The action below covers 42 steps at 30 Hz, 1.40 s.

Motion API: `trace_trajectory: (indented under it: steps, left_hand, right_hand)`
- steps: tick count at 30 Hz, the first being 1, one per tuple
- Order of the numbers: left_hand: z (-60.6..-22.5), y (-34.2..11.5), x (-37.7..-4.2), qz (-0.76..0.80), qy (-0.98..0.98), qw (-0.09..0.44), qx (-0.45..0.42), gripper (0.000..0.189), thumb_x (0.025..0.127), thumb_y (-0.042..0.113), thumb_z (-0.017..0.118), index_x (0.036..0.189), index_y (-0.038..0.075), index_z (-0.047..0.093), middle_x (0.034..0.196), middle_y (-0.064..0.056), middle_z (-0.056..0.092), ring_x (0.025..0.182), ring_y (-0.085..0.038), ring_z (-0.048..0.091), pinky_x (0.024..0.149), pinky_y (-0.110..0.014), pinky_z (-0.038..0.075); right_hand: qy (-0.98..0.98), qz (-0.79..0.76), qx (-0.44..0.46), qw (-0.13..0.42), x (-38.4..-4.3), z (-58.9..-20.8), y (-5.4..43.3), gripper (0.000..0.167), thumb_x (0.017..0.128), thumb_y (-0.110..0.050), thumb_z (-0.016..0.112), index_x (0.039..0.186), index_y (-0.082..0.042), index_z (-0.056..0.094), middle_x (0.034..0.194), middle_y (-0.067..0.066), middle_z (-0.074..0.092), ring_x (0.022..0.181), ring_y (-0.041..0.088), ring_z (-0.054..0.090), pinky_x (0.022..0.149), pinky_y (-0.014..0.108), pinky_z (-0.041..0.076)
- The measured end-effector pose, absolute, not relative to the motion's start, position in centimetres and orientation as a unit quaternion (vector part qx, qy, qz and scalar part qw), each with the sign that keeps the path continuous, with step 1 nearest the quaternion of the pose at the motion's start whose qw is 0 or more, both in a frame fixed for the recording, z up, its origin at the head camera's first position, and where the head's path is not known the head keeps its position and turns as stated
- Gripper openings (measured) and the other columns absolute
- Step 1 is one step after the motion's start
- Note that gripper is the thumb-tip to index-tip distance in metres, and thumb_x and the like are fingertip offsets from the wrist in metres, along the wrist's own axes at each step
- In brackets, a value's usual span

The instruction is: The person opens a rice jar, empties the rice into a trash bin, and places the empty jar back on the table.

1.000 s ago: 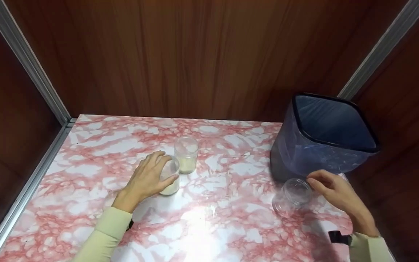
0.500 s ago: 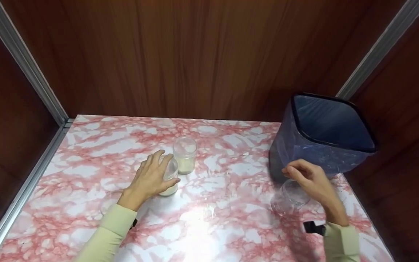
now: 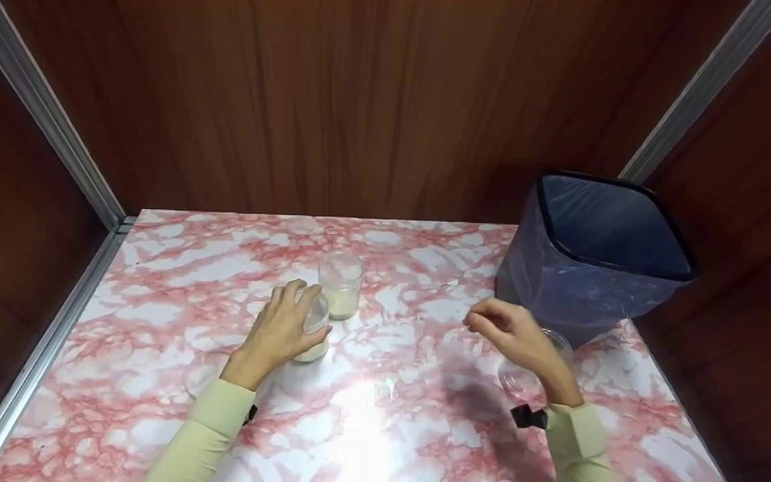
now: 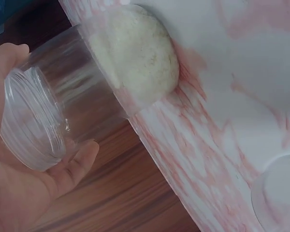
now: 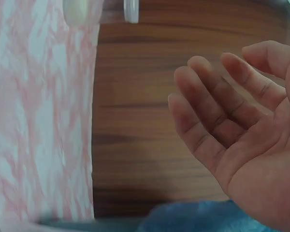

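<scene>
My left hand (image 3: pixel 278 331) grips a clear screw-top jar (image 3: pixel 317 314) around its mouth, the jar standing on the table. In the left wrist view, fingers and thumb sit on both sides of the threaded rim (image 4: pixel 36 121), and pale contents (image 4: pixel 140 58) fill the bottom part. Just behind it stands a second clear jar (image 3: pixel 340 284), also with pale contents low down. My right hand (image 3: pixel 509 331) is above the table with nothing in it, fingers loosely bent (image 5: pixel 222 106). Partly hidden behind that hand and wrist is a third clear jar (image 3: pixel 518 380), which looks empty.
A bin (image 3: pixel 533 268) with a bluish liner and black rim stands at the right back. A clear round disc, perhaps a lid (image 3: pixel 201 378), lies by my left wrist on the marbled table (image 3: pixel 419 415). Brown wood-look walls (image 3: pixel 359 120) enclose the back and sides.
My right hand has moved left from beside the third jar and the bin, towards the table's middle. My left hand has stayed at its jar with hardly any movement.
</scene>
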State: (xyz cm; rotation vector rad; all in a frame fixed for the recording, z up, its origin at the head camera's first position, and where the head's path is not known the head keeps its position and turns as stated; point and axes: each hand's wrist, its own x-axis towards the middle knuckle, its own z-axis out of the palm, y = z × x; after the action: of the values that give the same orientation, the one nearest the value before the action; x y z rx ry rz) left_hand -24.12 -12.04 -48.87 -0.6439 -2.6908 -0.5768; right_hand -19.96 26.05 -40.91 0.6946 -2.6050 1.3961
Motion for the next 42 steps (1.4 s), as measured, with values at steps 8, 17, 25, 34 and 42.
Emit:
trace_trajectory:
  steps: [8, 17, 25, 34, 42]
  left_hand:
    - [-48.0, -11.4, -23.3, -0.236, -0.915, 0.206, -0.256, 0.062, 0.080, 0.044, 0.075, 0.130, 0.013, 0.056, 0.124, -0.015, 0.054, 0.103, -0.031, 0.055, 0.068, -0.043, 0.055]
    - [-43.7, -8.1, -20.7, -0.267, -0.844, 0.277, -0.373, 0.058, 0.078, 0.044, 0.076, 0.124, 0.013, 0.060, 0.121, -0.008, 0.058, 0.108, -0.022, 0.057, 0.087, -0.034, 0.056]
    - [-41.3, -6.5, -18.7, -0.284, -0.802, 0.289, -0.438, 0.058, 0.077, 0.044, 0.077, 0.124, 0.015, 0.060, 0.120, -0.006, 0.059, 0.111, -0.018, 0.057, 0.092, -0.033, 0.053]
    - [-40.7, -4.9, -18.0, -0.319, -0.741, 0.319, -0.498, 0.057, 0.078, 0.048, 0.072, 0.123, 0.014, 0.061, 0.119, -0.008, 0.059, 0.106, -0.017, 0.057, 0.091, -0.028, 0.051]
    - [-39.8, -5.2, -16.6, -0.342, -0.708, 0.318, -0.529, 0.051, 0.100, 0.051, 0.039, 0.125, 0.012, 0.060, 0.128, -0.010, 0.060, 0.111, -0.019, 0.061, 0.094, -0.032, 0.051]
  right_hand:
    - [-0.863, 0.439, 0.249, 0.022, -21.0, -42.6, 23.8, 0.015, 0.092, -0.005, 0.065, 0.106, 0.001, 0.066, 0.099, 0.013, 0.070, 0.086, 0.013, 0.066, 0.075, 0.028, 0.054]
    - [-0.823, 0.466, 0.315, -0.080, -20.8, -45.3, 21.5, 0.068, 0.083, -0.021, 0.079, 0.141, -0.014, 0.045, 0.140, 0.007, 0.054, 0.123, 0.033, 0.055, 0.102, 0.047, 0.048]
    - [-0.743, 0.524, 0.397, -0.125, -19.9, -46.2, 19.0, 0.092, 0.079, -0.038, 0.081, 0.153, -0.016, 0.029, 0.147, 0.018, 0.046, 0.132, 0.034, 0.050, 0.112, 0.043, 0.040]
    - [-0.693, 0.581, 0.407, -0.127, -18.7, -46.6, 17.1, 0.093, 0.076, -0.049, 0.081, 0.147, -0.011, 0.035, 0.128, 0.025, 0.055, 0.112, 0.024, 0.059, 0.094, 0.032, 0.052]
    - [-0.660, 0.593, 0.444, -0.125, -17.4, -46.4, 15.9, 0.085, 0.073, -0.035, 0.082, 0.138, -0.004, 0.037, 0.120, 0.022, 0.058, 0.108, 0.019, 0.059, 0.097, 0.033, 0.050]
